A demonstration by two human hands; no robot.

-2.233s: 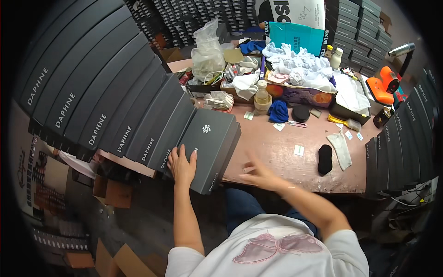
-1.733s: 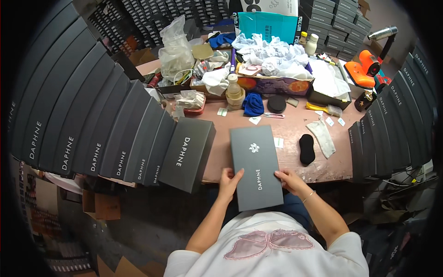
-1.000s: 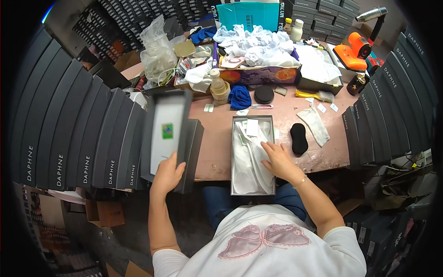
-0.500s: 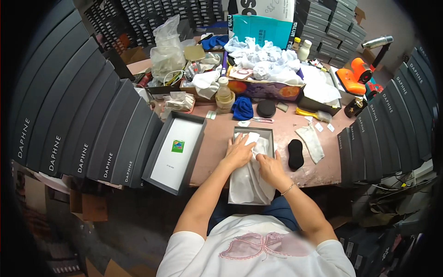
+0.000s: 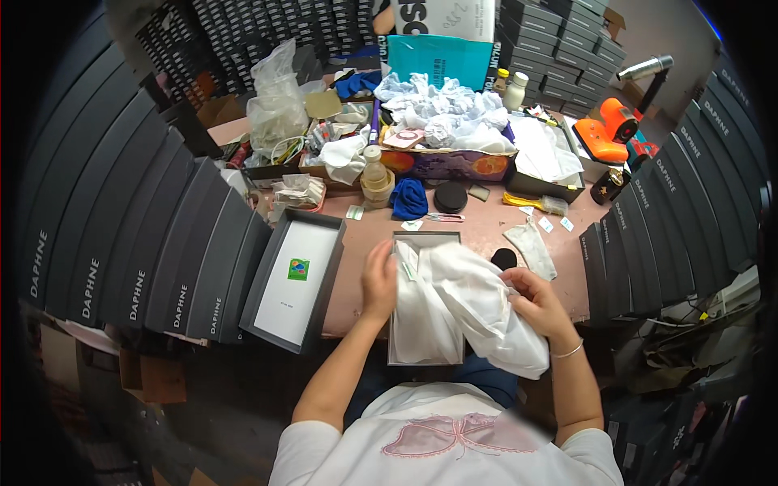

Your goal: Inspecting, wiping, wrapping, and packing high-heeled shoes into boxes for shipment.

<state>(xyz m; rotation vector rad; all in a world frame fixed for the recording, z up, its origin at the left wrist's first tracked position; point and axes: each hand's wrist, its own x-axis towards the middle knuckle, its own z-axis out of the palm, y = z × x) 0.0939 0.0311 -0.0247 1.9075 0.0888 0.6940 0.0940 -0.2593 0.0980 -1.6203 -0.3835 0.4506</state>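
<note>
My right hand (image 5: 541,301) is closed on the edge of a white wrapped bundle (image 5: 494,312), which is raised and hangs tilted over the right side of an open grey shoe box (image 5: 462,350). What the soft wrapping covers is hidden. More white wrapping (image 5: 425,332) lies inside the box, with a small white-and-green slip near its upper end. Along the box's left side, my left hand (image 5: 378,279) is up with its fingers stretched out, slightly blurred, and holds nothing I can see. A black oval pad (image 5: 504,259) is partly covered by the bundle.
A grey box lid (image 5: 284,304) with a green sticker lies at left. Tall stacks of grey shoe boxes (image 5: 121,235) flank both sides. Behind are a blue cloth (image 5: 408,199), a round black tin (image 5: 450,198), a bottle (image 5: 377,182), a yellow-handled brush (image 5: 535,202) and a carton of crumpled paper (image 5: 446,164).
The right hand has lifted the white bundle out of the box and toward the right. My left hand has left the wrapping for the box's left side. The view has shifted slightly.
</note>
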